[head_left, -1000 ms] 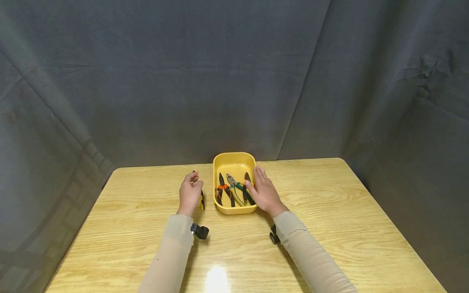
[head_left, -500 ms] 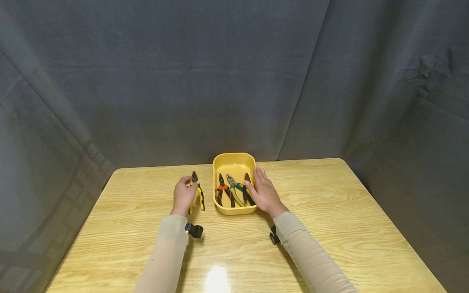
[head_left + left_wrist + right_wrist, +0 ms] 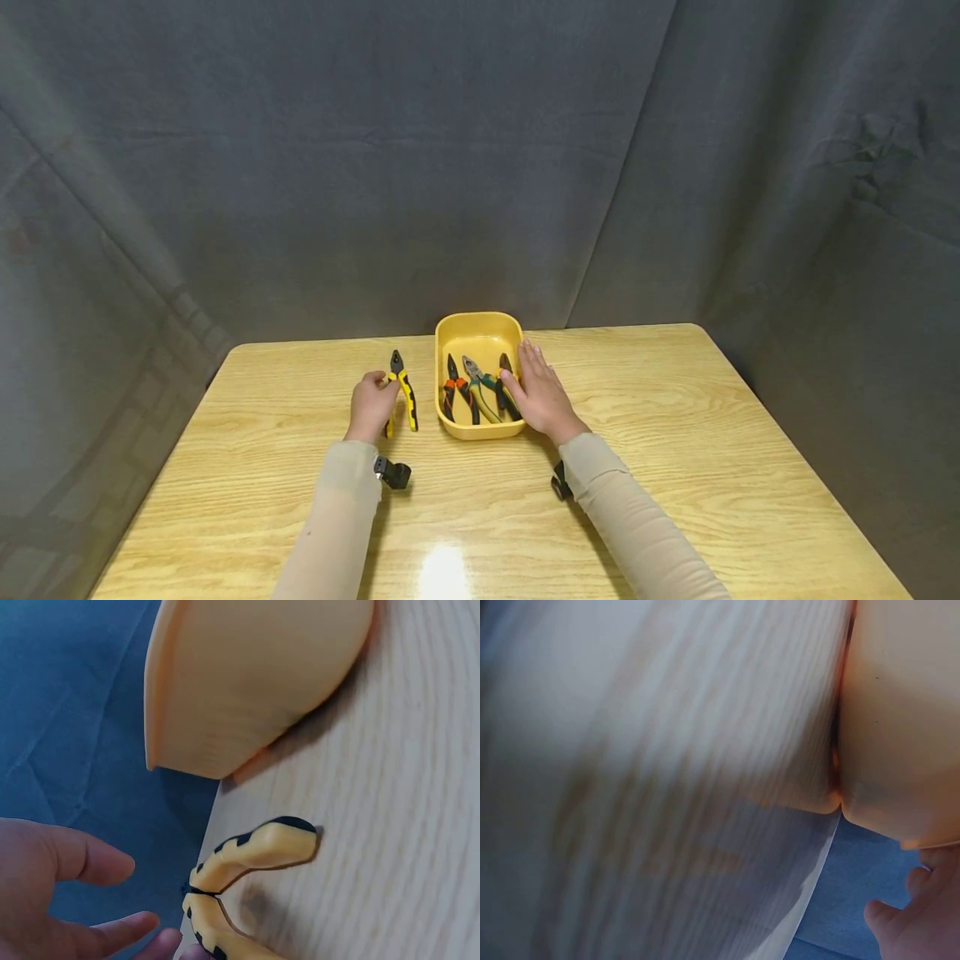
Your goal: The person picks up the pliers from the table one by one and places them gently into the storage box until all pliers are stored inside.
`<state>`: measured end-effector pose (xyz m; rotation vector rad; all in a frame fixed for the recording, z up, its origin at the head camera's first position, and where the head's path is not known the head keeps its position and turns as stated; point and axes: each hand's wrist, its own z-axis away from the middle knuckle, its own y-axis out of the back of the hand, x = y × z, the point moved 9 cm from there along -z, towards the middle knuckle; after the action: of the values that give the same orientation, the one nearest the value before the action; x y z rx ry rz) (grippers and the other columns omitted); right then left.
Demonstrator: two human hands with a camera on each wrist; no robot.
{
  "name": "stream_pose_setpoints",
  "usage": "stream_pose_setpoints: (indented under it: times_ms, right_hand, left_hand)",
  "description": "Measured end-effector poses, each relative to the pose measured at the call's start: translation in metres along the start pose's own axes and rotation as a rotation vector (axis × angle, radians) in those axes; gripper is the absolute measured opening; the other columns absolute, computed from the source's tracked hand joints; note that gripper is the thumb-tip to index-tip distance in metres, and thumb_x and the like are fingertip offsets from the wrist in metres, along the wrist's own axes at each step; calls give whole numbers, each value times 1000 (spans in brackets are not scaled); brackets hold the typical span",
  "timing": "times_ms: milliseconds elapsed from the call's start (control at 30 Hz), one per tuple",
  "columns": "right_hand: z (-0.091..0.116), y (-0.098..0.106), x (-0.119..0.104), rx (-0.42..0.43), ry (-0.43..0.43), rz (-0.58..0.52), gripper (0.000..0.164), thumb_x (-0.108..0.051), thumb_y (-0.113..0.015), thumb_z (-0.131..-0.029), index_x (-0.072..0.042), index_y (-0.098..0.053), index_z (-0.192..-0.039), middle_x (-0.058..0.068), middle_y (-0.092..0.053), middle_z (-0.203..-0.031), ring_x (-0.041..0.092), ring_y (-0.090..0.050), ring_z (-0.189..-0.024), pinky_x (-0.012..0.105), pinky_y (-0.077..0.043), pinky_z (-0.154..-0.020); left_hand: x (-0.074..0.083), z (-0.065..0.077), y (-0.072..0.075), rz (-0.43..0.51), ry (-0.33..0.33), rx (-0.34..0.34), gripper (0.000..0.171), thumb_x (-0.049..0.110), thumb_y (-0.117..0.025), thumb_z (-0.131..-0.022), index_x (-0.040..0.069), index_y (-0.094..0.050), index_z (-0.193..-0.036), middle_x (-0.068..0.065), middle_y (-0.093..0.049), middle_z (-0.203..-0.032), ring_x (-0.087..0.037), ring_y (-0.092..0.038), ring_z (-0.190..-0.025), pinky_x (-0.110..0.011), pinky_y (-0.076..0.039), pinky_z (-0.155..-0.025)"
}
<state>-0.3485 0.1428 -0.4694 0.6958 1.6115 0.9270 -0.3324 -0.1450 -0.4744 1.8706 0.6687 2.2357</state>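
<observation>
Beside the yellow-and-black pliers (image 3: 408,400), which lie on the table with handles spread, is my left hand (image 3: 371,407). In the left wrist view its thumb and fingers are parted, and the pliers' handles (image 3: 259,847) rest on the wood; a fingertip is close to the lower handle. My right hand (image 3: 546,402) rests against the right side of the yellow bin (image 3: 483,432), fingers straight, thumb over the rim. Inside the bin are orange-and-black pliers (image 3: 468,398), green-and-yellow pliers (image 3: 488,407) and dark-handled pliers (image 3: 503,395), partly hidden by my right thumb.
The wood-grain table (image 3: 675,433) extends to both sides of the bin. A grey curtain (image 3: 412,183) hangs behind the table and along its sides. The bin stands close to the back edge.
My left hand has moved left and toward me, off the yellow-and-black pliers, so more of them shows. The pliers shifted at most slightly. My right hand stays at the bin.
</observation>
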Motion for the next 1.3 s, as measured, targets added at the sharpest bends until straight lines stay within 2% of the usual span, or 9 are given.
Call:
stream_pose_setpoints:
  times_ms: [267,567,700,800,1100,1300]
  right_hand:
    - [1,0,0,3,0,-3,77,-57,-26,-108,-4,-12,-162,10,-6,-170,30,-4,-156,53,-11,-124]
    - [-1,-1,-2,1,-7,-16,72,-50,-31,-110,-4,-13,-162,9,-6,-170,25,0,-156,54,-11,-124]
    - [-1,-2,-2,0,-7,-24,72,-50,-32,-110,-4,-12,-162,9,-6,-170,26,0,-156,54,-10,-124]
    - [-2,-3,-1,-4,-4,-24,73,-51,-31,-109,-4,-12,-162,10,-5,-170,26,0,-156,54,-10,-124]
    - [-2,-2,-3,11,7,-20,74,-51,-31,-109,-4,-11,-162,13,-8,-170,31,-5,-156,55,-12,-123]
    - [-2,-2,-4,15,9,-16,74,-50,-32,-110,-3,-11,-162,13,-7,-170,33,-6,-156,57,-13,-123]
  left_hand:
    - [-10,0,-1,-31,36,-30,55,17,-49,-103,-13,-38,-148,-36,-43,-146,-47,-45,-134,-55,-44,-106]
    - [-14,-1,3,-130,55,-55,55,19,-48,-103,-16,-40,-144,-36,-45,-145,-47,-46,-133,-55,-43,-107]
    - [-15,-3,4,-169,44,-50,48,17,-51,-102,-16,-48,-137,-36,-52,-135,-43,-56,-116,-50,-51,-94]
    - [-17,-5,4,-188,36,-48,42,14,-55,-99,-15,-52,-130,-34,-56,-126,-39,-58,-104,-47,-54,-83]
    - [-15,-9,4,-282,-3,-32,34,7,-64,-87,-14,-57,-113,-31,-58,-110,-38,-57,-96,-43,-55,-74]
    - [-15,-8,4,-311,8,-24,30,3,-65,-87,-13,-57,-110,-29,-57,-106,-36,-57,-91,-41,-55,-69]
